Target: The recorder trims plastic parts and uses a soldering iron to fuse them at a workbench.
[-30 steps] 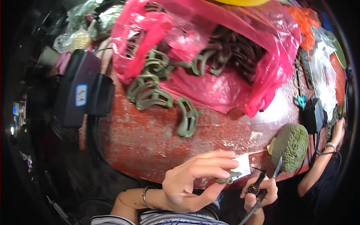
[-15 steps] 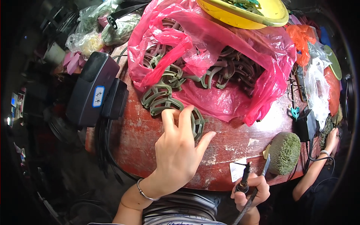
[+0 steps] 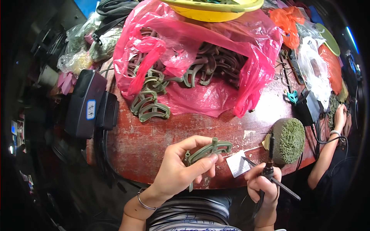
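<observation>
My left hand [image 3: 175,167] pinches a green curved frame-like piece [image 3: 208,151] between thumb and fingers, lifted over the table's near edge. In my right hand [image 3: 264,184] are two tools. One is a dark pen-like tool [image 3: 271,152] resembling a soldering iron, its tip pointing up. The other is a slim metal knife-like tool [image 3: 286,188] lying crosswise through the fingers. Similar green frame pieces [image 3: 154,111] lie at the mouth of a pink plastic bag [image 3: 200,102], and many more fill it.
The worn red table [image 3: 142,150] carries a paper slip [image 3: 237,163], a green bristly block [image 3: 291,140] and a black adapter [image 3: 308,107]. Dark boxy devices [image 3: 85,104] stand left. A yellow basin [image 3: 212,14] sits behind the bag. At right is another person's hand [image 3: 340,118].
My left hand has taken one green piece from beside the bag and drawn it nearer. My right hand has turned its tools and risen slightly. The view has shifted.
</observation>
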The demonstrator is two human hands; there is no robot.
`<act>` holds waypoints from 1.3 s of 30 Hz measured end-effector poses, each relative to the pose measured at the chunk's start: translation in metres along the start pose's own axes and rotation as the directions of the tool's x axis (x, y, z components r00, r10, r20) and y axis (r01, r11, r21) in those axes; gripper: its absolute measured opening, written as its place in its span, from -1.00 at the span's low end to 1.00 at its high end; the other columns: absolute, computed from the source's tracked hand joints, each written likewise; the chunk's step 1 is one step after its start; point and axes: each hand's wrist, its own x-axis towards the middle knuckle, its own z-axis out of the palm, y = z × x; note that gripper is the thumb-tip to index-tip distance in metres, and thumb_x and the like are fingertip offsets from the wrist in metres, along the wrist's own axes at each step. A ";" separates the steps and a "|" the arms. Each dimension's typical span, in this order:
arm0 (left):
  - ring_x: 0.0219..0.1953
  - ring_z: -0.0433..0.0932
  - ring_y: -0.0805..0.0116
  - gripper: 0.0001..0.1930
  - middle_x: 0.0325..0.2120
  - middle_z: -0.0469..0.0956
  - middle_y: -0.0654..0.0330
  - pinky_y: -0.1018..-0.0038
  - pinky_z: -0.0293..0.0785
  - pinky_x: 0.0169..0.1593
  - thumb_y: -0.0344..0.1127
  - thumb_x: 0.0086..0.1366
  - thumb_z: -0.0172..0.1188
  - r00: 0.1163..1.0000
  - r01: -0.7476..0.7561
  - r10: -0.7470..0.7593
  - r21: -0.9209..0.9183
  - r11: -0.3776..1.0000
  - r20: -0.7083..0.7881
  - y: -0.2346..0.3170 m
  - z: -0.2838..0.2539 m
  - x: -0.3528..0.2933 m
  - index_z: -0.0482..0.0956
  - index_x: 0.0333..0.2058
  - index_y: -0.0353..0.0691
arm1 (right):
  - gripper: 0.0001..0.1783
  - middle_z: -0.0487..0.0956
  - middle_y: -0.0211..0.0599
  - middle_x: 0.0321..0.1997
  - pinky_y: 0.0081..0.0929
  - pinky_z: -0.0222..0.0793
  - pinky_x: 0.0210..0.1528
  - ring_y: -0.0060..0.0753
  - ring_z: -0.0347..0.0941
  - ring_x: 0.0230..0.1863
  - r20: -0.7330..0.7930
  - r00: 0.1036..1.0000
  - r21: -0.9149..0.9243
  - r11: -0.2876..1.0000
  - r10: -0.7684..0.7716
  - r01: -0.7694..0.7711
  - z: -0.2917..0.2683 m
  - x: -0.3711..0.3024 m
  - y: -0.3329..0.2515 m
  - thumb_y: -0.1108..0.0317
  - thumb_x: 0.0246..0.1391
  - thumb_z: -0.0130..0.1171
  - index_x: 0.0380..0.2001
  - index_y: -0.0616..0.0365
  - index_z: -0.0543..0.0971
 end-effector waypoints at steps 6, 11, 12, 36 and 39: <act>-0.64 0.35 0.63 -0.74 -0.52 0.47 0.17 0.78 0.18 -0.63 -0.36 0.17 -0.03 0.966 0.146 -0.133 -0.047 0.988 0.220 -0.008 0.014 -0.007 0.40 -0.18 -0.38 | -0.68 0.38 -0.35 -0.67 -0.75 0.05 -0.77 -0.69 0.23 -0.80 -0.075 0.989 -0.071 0.990 -0.125 0.120 0.020 -0.007 0.000 0.58 -0.12 0.02 -0.20 0.44 0.39; -0.62 0.30 0.65 -0.82 -0.56 0.40 0.26 0.69 0.19 -0.57 -0.36 0.15 0.05 0.976 -0.107 0.058 0.229 0.968 0.209 -0.018 0.023 -0.016 0.49 -0.33 -0.37 | -0.87 0.37 -0.40 -0.76 -0.77 0.01 -0.80 -0.74 0.20 -0.82 -0.153 0.969 -0.149 0.974 -0.195 0.173 0.042 0.001 -0.013 0.58 -0.10 0.04 -0.40 0.38 0.40; -0.62 0.30 0.61 -0.83 -0.55 0.39 0.24 0.65 0.21 -0.55 -0.38 0.11 0.11 0.956 -0.257 0.179 0.367 0.894 0.233 -0.016 0.021 -0.014 0.51 -0.37 -0.38 | -0.87 0.37 -0.41 -0.77 -0.77 0.00 -0.80 -0.76 0.19 -0.82 -0.116 0.975 -0.181 0.969 -0.190 0.167 0.041 0.004 -0.019 0.57 -0.11 0.06 -0.42 0.38 0.41; -0.78 0.19 0.70 -0.63 -0.67 0.39 0.18 0.79 0.07 -0.72 -0.30 0.14 0.03 0.924 0.359 -0.316 -0.199 0.912 0.217 -0.017 0.019 -0.012 0.33 -0.12 -0.45 | -0.67 0.45 -0.05 -0.72 -0.60 0.26 -0.77 -0.45 0.35 -0.78 -0.155 0.939 -0.017 0.952 -0.306 0.307 0.019 -0.016 0.015 0.23 0.02 0.03 -0.44 0.37 0.36; -0.74 0.21 0.70 -0.64 -0.62 0.40 0.25 0.78 0.08 -0.69 -0.33 0.17 0.02 0.914 0.360 -0.305 -0.191 0.913 0.269 -0.018 0.016 -0.011 0.31 -0.08 -0.40 | -0.72 0.48 -0.07 -0.70 -0.56 0.33 -0.67 -0.44 0.39 -0.73 -0.031 0.929 0.026 0.929 -0.369 0.369 0.020 -0.019 0.013 0.28 0.02 0.02 -0.41 0.36 0.40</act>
